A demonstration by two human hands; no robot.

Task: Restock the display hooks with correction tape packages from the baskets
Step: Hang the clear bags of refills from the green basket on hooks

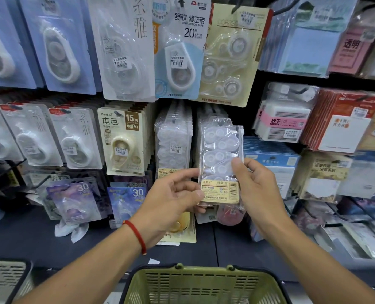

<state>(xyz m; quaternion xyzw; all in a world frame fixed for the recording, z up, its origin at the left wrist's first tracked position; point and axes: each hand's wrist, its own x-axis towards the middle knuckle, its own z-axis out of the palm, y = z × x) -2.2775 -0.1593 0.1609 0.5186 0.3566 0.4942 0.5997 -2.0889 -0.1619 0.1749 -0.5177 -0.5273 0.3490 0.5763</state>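
A person stands at a stationery display, both hands raised and holding one clear bag of white correction tapes (220,159) upright in front of the hooks. The left hand (171,200), with a red cord bracelet (136,234) on its wrist, pinches the bag's lower left edge; the right hand (253,187) grips its right side, thumb across the front. A beige label at the bag's bottom carries a barcode and the characters 修正带. Just behind and to the left hangs a row of matching clear bags (173,145) with a white price sticker. Further left a cream card (123,141) reads "BoBo 本色 15M". Above it a blue-and-white card (180,47) reads "舒软 修正带 CORRECTION TAPE 20" and "PET". Two purple cards lower left show "30" (77,200). An olive-green plastic basket (204,286) sits below the arms, nearest the viewer.
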